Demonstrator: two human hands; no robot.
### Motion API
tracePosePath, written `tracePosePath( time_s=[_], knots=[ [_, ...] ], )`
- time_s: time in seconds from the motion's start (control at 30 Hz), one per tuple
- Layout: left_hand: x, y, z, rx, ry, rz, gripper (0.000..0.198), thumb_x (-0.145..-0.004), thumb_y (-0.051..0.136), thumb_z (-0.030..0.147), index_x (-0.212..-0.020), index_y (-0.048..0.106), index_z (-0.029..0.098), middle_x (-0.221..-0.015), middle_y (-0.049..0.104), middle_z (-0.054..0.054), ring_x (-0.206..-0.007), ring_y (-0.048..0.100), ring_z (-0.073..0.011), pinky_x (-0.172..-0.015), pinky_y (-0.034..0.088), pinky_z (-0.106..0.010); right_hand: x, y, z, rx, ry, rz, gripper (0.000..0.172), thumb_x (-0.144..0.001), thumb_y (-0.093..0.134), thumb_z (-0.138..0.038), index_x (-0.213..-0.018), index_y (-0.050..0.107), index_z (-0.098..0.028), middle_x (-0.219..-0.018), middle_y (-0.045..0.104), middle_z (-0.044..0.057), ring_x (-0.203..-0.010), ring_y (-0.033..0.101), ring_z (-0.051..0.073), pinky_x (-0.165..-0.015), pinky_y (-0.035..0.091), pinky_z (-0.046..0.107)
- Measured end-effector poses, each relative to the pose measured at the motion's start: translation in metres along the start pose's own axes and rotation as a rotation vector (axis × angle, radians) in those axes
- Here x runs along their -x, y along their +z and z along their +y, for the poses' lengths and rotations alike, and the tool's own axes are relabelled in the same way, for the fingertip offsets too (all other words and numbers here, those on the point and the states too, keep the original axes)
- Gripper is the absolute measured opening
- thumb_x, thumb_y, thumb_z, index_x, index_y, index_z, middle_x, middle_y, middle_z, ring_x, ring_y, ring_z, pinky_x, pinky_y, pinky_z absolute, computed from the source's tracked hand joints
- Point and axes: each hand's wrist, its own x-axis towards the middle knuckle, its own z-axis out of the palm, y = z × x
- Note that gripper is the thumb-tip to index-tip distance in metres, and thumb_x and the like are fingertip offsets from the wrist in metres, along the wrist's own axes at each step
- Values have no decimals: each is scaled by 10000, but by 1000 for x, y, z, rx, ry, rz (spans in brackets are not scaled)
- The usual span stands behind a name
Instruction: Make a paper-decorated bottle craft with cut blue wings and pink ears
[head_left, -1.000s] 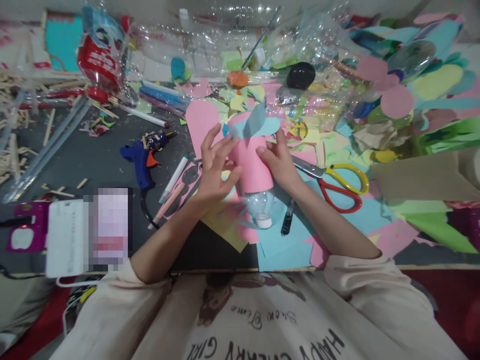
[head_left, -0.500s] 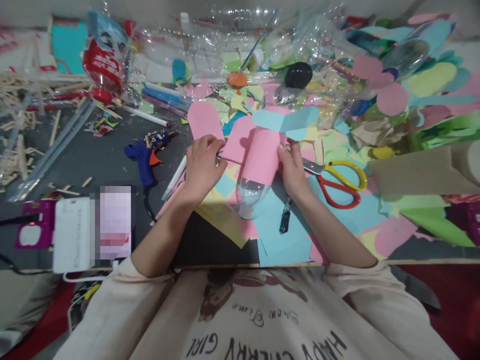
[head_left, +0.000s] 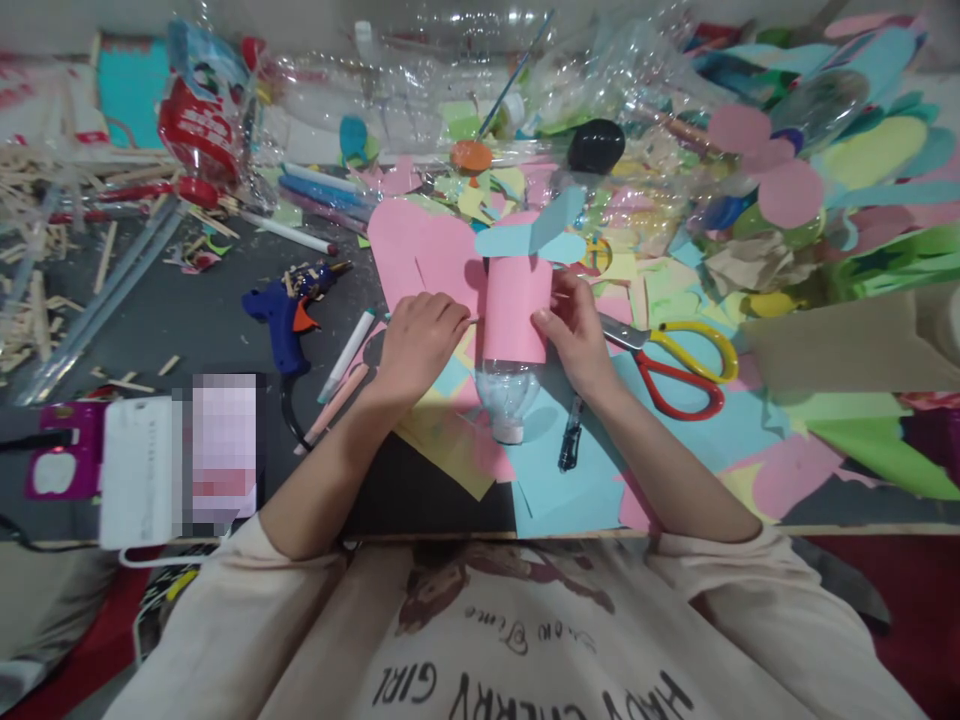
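Note:
A clear plastic bottle (head_left: 510, 390) wrapped in pink paper (head_left: 516, 310) lies with its white cap pointing toward me. Crossed light-blue paper strips (head_left: 531, 238) sit at its far end. My right hand (head_left: 581, 335) grips the bottle's right side, thumb on the pink wrap. On the left, my left hand (head_left: 424, 340) is closed, fingertips pinched at the lower edge of a rounded pink paper piece (head_left: 420, 250) beside the bottle. What exactly is between those fingertips is partly hidden. Scissors (head_left: 675, 365) with yellow and red handles lie right of my right hand.
A blue hot glue gun (head_left: 285, 315) lies at left, near a marker (head_left: 349, 355). A dark pen (head_left: 571, 435) rests on light-blue paper (head_left: 555, 490). A phone (head_left: 225, 450) is at the lower left. Plastic bottles, paper scraps and wooden sticks crowd the back.
The bottle has turned more upright in view, its cap swinging right. The blue strips have rotated and shifted left. My left hand has moved right, closer to the bottle, and the pink piece has shifted.

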Motion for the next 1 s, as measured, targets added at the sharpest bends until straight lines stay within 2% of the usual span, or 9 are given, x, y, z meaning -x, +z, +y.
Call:
tracePosePath(
  time_s=[0.07, 0.13, 0.27, 0.4, 0.5, 0.63, 0.73, 0.83, 1.0],
  knots=[
    [1, 0, -3, 32, -75, 65, 370, -997, 343, 465, -939, 634, 245, -876, 655, -76, -848, 574, -252, -787, 427, -411, 4, -2, -10, -2, -21, 64, 494, -756, 638, -692, -967, 469, -278, -813, 543, -13, -641, 536, 148, -627, 511, 333],
    [1, 0, -6, 107, -169, 140, 356, -991, 350, 496, -946, 602, 248, -898, 636, -68, -848, 556, -238, -816, 424, -410, 7, -5, -20, -33, -46, 65, 438, -788, 639, -646, -787, 426, -264, -632, 410, -69, -484, 377, 99, -492, 401, 272],
    [1, 0, -6, 318, -317, 354, 354, -1000, 311, 527, -985, 523, 245, -949, 601, -52, -878, 554, -198, -817, 440, -367, 10, -9, -31, -16, 35, -55, 473, -704, 763, -564, -723, 414, -246, -551, 365, -101, -470, 326, 76, -467, 288, 234],
    [1, -5, 8, 339, -226, 592, 345, -1008, 331, 494, -964, 537, 221, -890, 595, -44, -814, 559, -171, -740, 422, -336, 7, -6, -32, -50, 208, -150, 450, -672, 803, -478, -797, 438, -245, -508, 407, -127, -462, 349, 70, -493, 282, 227],
    [2, -14, 21, 148, 0, 598, 322, -995, 411, 460, -917, 619, 227, -831, 604, -29, -797, 555, -165, -750, 396, -343, 6, -1, -31, -154, 249, -197, 376, -720, 763, -454, -751, 457, -237, -493, 403, -117, -455, 341, 67, -483, 271, 224],
    [1, -19, 26, 186, 214, 507, 275, -980, 491, 404, -843, 675, 252, -681, 501, 26, -637, 451, -114, -610, 341, -279, 6, -1, -32, -274, 281, -245, 304, -677, 792, -403, -723, 548, -227, -549, 441, -82, -483, 347, 72, -463, 292, 224],
    [0, -16, 23, 227, 257, 473, 280, -971, 506, 413, -832, 686, 249, -740, 509, 11, -686, 456, -120, -629, 371, -265, 4, -7, -33, -413, 375, -435, 378, -546, 876, -384, -733, 591, -221, -556, 457, -83, -497, 385, 73, -462, 330, 220],
    [-2, -14, 20, 265, 304, 424, 268, -963, 521, 412, -828, 683, 248, -746, 505, 11, -695, 446, -119, -650, 387, -260, 0, -14, -35, -591, 417, -614, 480, -522, 878, -494, -804, 611, -213, -592, 513, -75, -496, 400, 63, -458, 332, 211],
    [-2, -15, 19, 227, 384, 306, 321, -988, 446, 427, -835, 690, 286, -696, 527, 16, -674, 481, -126, -640, 381, -286, -2, -18, -34, -625, 496, -711, 578, -512, 780, -727, -664, 568, -211, -501, 446, -66, -434, 330, 66, -397, 226, 229]
  ],
)
